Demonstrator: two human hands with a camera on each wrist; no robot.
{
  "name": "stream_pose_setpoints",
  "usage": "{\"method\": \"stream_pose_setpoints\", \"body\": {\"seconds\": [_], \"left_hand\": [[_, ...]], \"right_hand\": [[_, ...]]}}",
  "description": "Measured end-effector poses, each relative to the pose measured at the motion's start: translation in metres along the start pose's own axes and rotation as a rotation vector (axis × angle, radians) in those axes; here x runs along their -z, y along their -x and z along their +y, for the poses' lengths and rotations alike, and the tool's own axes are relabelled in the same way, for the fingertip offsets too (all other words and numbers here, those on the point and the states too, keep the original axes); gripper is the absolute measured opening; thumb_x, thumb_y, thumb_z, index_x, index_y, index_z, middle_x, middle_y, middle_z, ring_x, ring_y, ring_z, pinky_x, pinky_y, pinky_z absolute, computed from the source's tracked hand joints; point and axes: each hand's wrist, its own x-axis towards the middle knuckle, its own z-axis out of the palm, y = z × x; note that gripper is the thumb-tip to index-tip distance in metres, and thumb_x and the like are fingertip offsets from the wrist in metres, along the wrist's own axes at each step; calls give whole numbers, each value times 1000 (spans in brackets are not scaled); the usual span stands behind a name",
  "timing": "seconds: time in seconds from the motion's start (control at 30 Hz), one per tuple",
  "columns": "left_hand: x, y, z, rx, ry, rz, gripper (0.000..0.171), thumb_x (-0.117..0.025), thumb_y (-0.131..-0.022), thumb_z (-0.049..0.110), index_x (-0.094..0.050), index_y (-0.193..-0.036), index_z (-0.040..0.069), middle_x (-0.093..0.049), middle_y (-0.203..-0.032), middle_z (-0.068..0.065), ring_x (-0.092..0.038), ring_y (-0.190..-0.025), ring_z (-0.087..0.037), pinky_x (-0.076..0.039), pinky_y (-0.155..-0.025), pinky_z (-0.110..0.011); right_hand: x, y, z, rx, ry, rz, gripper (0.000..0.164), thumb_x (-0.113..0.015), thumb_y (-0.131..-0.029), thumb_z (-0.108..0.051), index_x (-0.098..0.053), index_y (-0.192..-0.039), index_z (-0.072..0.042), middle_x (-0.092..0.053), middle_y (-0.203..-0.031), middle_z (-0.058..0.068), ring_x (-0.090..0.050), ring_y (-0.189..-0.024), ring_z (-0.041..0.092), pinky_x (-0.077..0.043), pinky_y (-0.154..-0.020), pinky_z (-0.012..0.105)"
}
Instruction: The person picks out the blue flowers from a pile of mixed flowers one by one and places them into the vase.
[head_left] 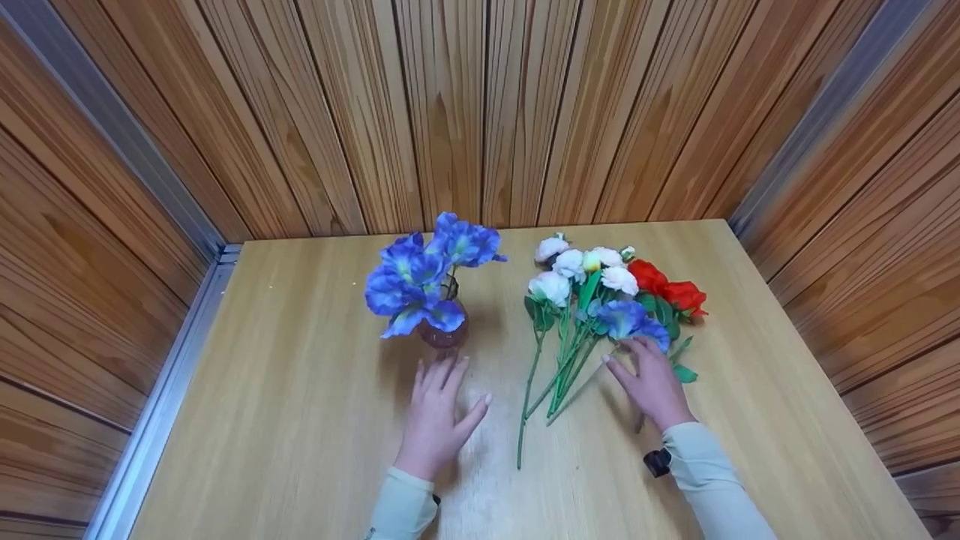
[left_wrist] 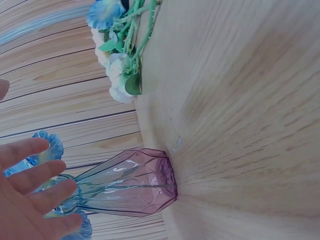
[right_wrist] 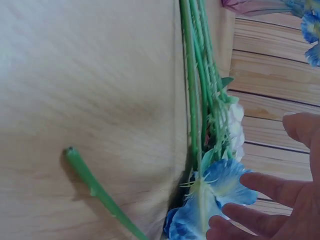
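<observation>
A glass vase (left_wrist: pixel 132 185), pinkish at its base, stands upright on the table with blue flowers (head_left: pixel 409 281) in it. My left hand (head_left: pixel 435 416) is just in front of the vase, fingers spread and holding nothing. At the right, my right hand (head_left: pixel 652 382) is over a loose blue flower (head_left: pixel 626 319), its fingers fairly straight and close to the petals. Whether the fingertips touch the petals, I cannot tell. Beneath and beside that flower lie white flowers (head_left: pixel 551 289) on green stems and red flowers (head_left: pixel 679 295).
The wooden table (head_left: pixel 285 420) meets a plank wall (head_left: pixel 450 112) at the back, with more plank walls at both sides. One green stem (right_wrist: pixel 102 197) points out from the pile towards the front. A metal rail (head_left: pixel 161 397) runs along the left edge.
</observation>
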Motion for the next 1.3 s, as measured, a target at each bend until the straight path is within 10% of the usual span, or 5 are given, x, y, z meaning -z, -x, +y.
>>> {"method": "stream_pose_setpoints", "body": {"seconds": [0.67,1.3], "left_hand": [[6,5,2,-32,-10,28,59,-65,-87,45,-55,-133,9,-53,-135,-11,-44,-128,-28,-18,-111,-56],[9,7,0,-19,-15,1,61,-57,-90,53,-56,-132,9,-51,-136,-11,-44,-128,-33,-21,-110,-58]], "right_hand": [[-13,-18,15,-128,75,93,43,-65,-89,-36,-59,-105,4,-60,-94,18,-58,-83,34,-49,-68,48],[-30,-35,9,-252,130,133,45,-67,-86,-38,-46,-57,-11,-37,-52,0,-42,-50,21,-32,-45,35]]}}
